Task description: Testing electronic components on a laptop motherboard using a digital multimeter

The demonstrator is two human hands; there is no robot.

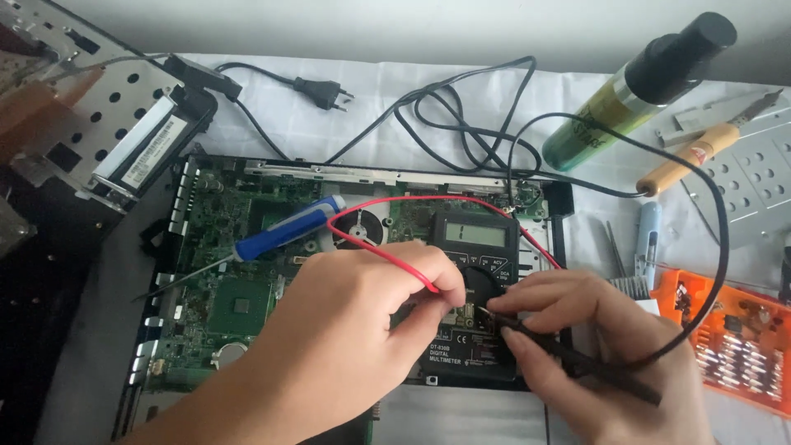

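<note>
Nearest: right hand (597, 354) curled closed around a black probe (577, 354), gripped like a pen, tip aimed left at the lower face of the black meter (474, 288). Left hand (346, 338) just beside it, fingers bunched, thumb and forefinger pinching the red lead (387, 251) at its end; can't tell if there's a probe tip under the fingers. Both tips meet close together over the meter's middle, below the dial.

Meter lies flat on the green circuit board (239, 272), right of centre, grey screen facing up. Red lead loops up and over the screen. Blue-handled screwdriver (280, 232) rests on the board left of the meter, shaft pointing down-left.

Further right: orange bit case (741, 346), wooden-handled tool (688, 158), green spray can (643, 86) lying tilted. Far back: black cables and a plug (321, 91) on white cloth (280, 124).
</note>
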